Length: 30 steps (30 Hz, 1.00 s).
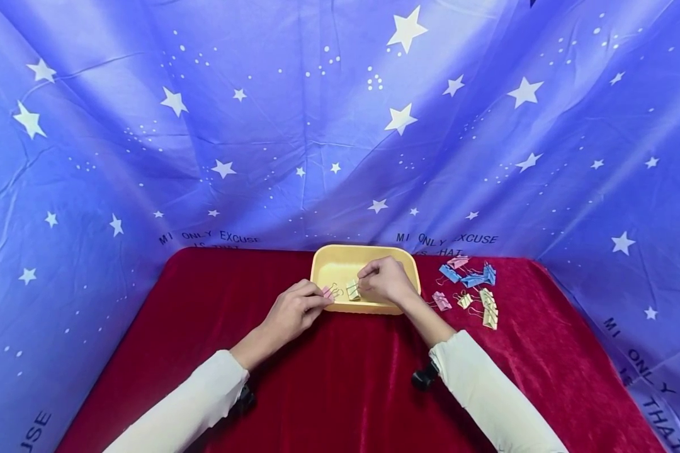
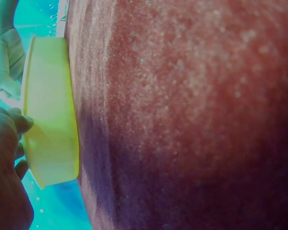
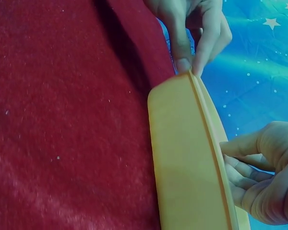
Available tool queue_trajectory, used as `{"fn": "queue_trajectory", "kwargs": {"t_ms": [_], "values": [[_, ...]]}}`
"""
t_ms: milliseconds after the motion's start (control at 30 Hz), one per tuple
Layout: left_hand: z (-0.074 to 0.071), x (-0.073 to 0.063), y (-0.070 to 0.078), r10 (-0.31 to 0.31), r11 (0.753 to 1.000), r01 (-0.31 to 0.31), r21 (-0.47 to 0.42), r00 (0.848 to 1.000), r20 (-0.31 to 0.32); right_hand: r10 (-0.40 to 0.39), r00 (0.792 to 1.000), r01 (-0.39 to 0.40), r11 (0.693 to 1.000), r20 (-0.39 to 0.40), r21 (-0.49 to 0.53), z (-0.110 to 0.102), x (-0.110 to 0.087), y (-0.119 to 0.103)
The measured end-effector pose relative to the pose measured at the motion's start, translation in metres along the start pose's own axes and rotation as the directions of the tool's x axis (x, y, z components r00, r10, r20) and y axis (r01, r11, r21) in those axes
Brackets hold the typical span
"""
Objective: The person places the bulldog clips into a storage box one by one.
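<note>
A yellow plastic bin (image 1: 374,308) sits at the back middle of the table. My left hand (image 1: 296,308) pinches its front left corner, thumb (image 3: 183,64) against the outer wall, as the right wrist view shows. Right beside those fingertips, at the rim, is a pink binder clip (image 1: 328,292) with wire handles pointing inward. Over the bin, my right hand (image 1: 386,280) reaches down with curled fingers and pinches a pale yellow binder clip (image 1: 353,290) by its handle side. From both wrist views the bin's wall hides the clips inside.
Right of the bin lie loose binder clips: blue ones (image 1: 473,280), a pink one (image 1: 441,301), another pink one (image 1: 458,262) and yellow ones (image 1: 488,309). Red velvet cloth (image 1: 328,377) covers the table. A blue starry curtain (image 1: 294,126) hangs close behind and at both sides.
</note>
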<state>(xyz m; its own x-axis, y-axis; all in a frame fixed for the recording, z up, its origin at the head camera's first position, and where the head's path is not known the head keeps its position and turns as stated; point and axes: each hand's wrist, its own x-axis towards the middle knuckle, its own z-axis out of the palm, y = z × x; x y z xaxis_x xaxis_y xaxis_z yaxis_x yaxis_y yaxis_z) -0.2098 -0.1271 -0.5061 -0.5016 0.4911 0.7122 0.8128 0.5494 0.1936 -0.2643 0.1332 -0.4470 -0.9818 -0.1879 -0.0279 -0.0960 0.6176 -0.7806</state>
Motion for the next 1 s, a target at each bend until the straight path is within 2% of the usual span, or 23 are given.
{"fn": "queue_trajectory", "kwargs": {"t_ms": [233, 333, 367, 500, 633, 733, 767, 900, 1000], "values": [[-0.002, -0.002, 0.000, -0.015, 1.000, 0.015, 0.003, 1.000, 0.012, -0.054, 0.998, 0.053, 0.997, 0.030, 0.048, 0.014, 0.006, 0.004], [-0.003, -0.002, 0.001, -0.026, 1.000, 0.026, 0.004, 0.999, 0.025, -0.042, 0.999, 0.040, 0.997, 0.034, 0.063, 0.020, 0.006, 0.001], [-0.003, -0.001, 0.001, -0.029, 1.000, 0.029, 0.003, 0.999, 0.031, -0.003, 0.999, 0.001, 0.998, 0.038, 0.061, 0.021, 0.002, -0.007], [-0.005, 0.000, 0.001, -0.040, 0.999, 0.040, 0.001, 0.998, 0.052, 0.007, 0.998, -0.013, 0.996, 0.070, 0.085, 0.028, 0.008, -0.005], [-0.004, 0.002, 0.001, -0.044, 0.999, 0.044, 0.001, 0.997, 0.058, -0.060, 0.995, 0.063, 0.998, 0.084, -0.032, 0.039, 0.037, 0.034], [-0.004, 0.002, 0.001, -0.041, 0.999, 0.041, -0.002, 0.998, 0.054, -0.106, 0.991, 0.117, 0.984, 0.084, -0.136, 0.046, 0.061, 0.068], [-0.003, 0.002, 0.001, -0.041, 0.999, 0.041, -0.003, 0.998, 0.052, -0.095, 0.991, 0.108, 0.982, 0.090, -0.152, 0.045, 0.062, 0.069], [-0.003, 0.002, 0.001, -0.039, 0.999, 0.039, -0.008, 0.998, 0.044, -0.108, 0.990, 0.121, 0.983, 0.092, -0.141, 0.031, 0.044, 0.049], [-0.003, 0.001, 0.001, -0.038, 0.999, 0.038, -0.008, 0.998, 0.042, -0.088, 0.992, 0.099, 0.987, 0.087, -0.127, 0.016, 0.021, 0.020]]}}
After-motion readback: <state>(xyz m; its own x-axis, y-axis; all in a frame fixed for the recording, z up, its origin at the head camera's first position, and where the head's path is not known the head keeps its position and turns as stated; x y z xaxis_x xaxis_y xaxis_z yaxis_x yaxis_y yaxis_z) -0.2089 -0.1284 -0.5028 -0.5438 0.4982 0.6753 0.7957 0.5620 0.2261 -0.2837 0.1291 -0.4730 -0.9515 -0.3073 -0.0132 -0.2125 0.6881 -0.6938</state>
